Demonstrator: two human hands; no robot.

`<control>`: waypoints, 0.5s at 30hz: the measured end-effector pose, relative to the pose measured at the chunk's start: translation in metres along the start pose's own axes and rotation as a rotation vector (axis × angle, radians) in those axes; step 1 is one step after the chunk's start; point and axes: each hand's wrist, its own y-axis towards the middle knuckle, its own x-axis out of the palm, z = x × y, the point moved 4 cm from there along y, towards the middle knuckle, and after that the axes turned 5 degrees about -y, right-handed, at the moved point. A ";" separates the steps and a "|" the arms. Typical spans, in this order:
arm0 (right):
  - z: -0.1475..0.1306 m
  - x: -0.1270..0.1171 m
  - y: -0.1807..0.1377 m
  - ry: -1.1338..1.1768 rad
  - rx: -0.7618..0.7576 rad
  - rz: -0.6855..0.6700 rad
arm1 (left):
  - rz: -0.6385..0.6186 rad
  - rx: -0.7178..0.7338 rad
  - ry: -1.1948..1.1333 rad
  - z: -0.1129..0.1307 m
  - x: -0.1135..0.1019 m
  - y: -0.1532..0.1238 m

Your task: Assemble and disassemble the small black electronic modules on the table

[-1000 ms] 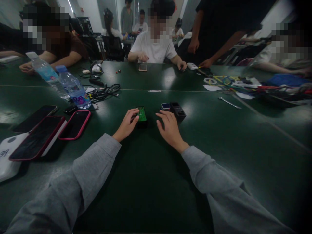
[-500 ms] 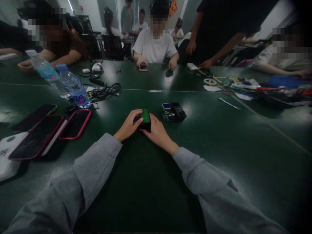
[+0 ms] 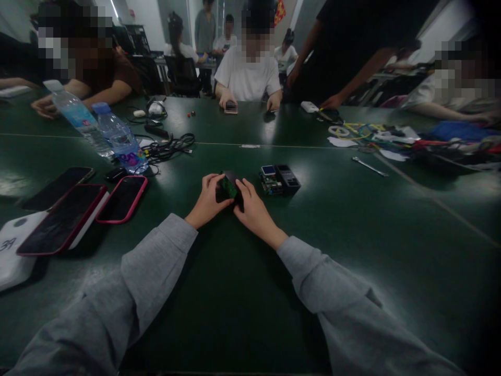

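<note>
A green circuit board (image 3: 228,187) stands tilted between my hands, against a small black case (image 3: 230,176). My left hand (image 3: 206,200) grips the board with its fingers on the upper edge and the thumb below. Around the right side of the case curl the fingers of my right hand (image 3: 255,210). Whether the board is inside the case or apart from it is hard to see. Just right of my hands lies another open device: a board with a small screen (image 3: 269,180), beside a black housing (image 3: 287,179).
Phones (image 3: 122,199) and white boxes lie to the left, near two water bottles (image 3: 122,143) and black cables (image 3: 172,146). A metal wrench (image 3: 370,166) and a heap of coloured wires (image 3: 364,130) are at the right. Several people sit or stand across the table.
The board lay face up in the black case; now it is tilted on edge, its green face turned. My left fingers have moved onto its edge, and my right hand has shifted slightly.
</note>
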 end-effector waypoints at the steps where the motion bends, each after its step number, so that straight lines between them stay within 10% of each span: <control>1: 0.000 0.000 0.000 0.004 -0.007 -0.001 | 0.010 -0.007 0.021 0.000 -0.001 0.000; 15: -0.005 0.001 -0.001 0.054 0.033 -0.113 | 0.041 -0.066 -0.020 0.000 -0.003 0.001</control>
